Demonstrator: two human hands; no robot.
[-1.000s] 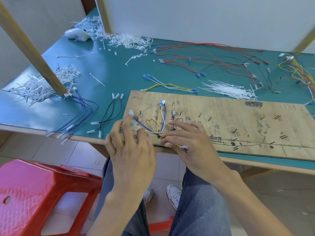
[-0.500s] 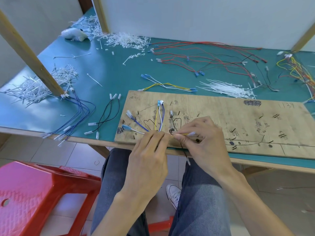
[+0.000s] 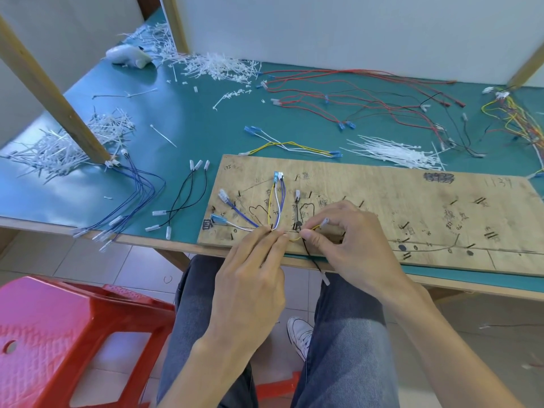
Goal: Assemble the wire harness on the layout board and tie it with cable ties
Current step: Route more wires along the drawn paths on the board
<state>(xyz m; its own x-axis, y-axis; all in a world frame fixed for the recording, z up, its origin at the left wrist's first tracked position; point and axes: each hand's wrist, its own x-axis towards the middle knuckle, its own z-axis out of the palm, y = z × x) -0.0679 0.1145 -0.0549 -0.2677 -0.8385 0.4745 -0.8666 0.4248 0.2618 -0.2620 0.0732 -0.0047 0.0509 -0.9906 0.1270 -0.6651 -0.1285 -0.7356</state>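
The wire harness point(image 3: 277, 201) lies on the left part of the layout board point(image 3: 412, 213). Its blue, white and yellow wires run from pegs down to one meeting point at the board's near edge. Handwriting at the board's far right corner reads "1134"; the other scribbles are illegible. The left hand point(image 3: 250, 278) pinches the gathered wires at that meeting point, fingertips together. Just to its right, the right hand point(image 3: 350, 242) pinches a yellow wire point(image 3: 294, 238) that loops between both hands. A black wire point(image 3: 312, 259) dangles off the near edge. Loose cable ties point(image 3: 394, 150) lie on the green table point(image 3: 206, 119) beyond the board.
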